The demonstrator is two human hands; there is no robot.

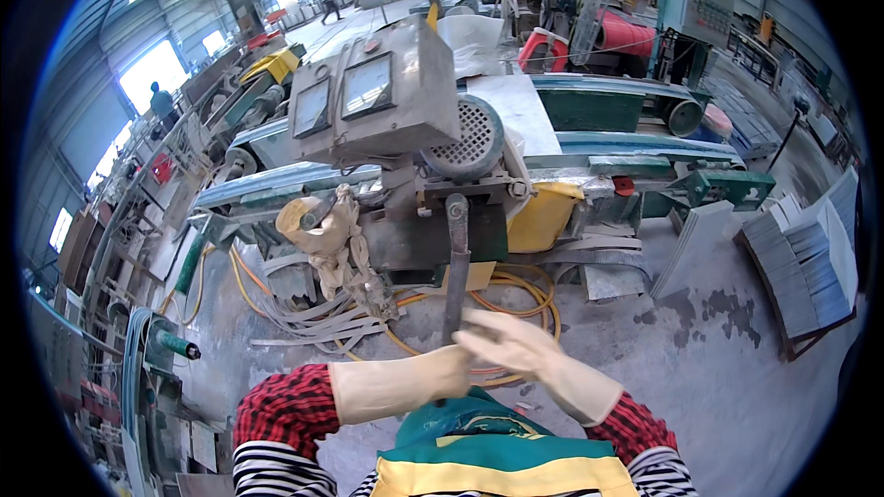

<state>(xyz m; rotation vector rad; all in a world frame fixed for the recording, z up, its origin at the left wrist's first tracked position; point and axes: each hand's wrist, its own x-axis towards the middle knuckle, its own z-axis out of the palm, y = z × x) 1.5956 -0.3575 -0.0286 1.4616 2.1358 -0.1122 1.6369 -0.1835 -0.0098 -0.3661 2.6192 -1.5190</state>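
Observation:
Both my hands wear long cream rubber gloves and meet at the lower end of a dark metal lever (455, 285), which hangs from the machine in front of me. My left hand (447, 374) is closed round the lever near its bottom tip. Just above it my right hand (506, 342) reaches in from the right, fingers stretched out and fairly flat, close against the lever and the left glove. Whether it touches the lever I cannot tell. Over the lever sit a round motor (465, 138) with a perforated cover and a grey control box (373, 83) with two dark-framed windows.
Yellow hoses (529, 293) and grey strips (318, 322) lie on the floor before the machine. A yellow bin (543, 214) stands under it. Stone slabs (692, 244) lean to the right, near a stack of grey panels (806, 267). Other people stand far off.

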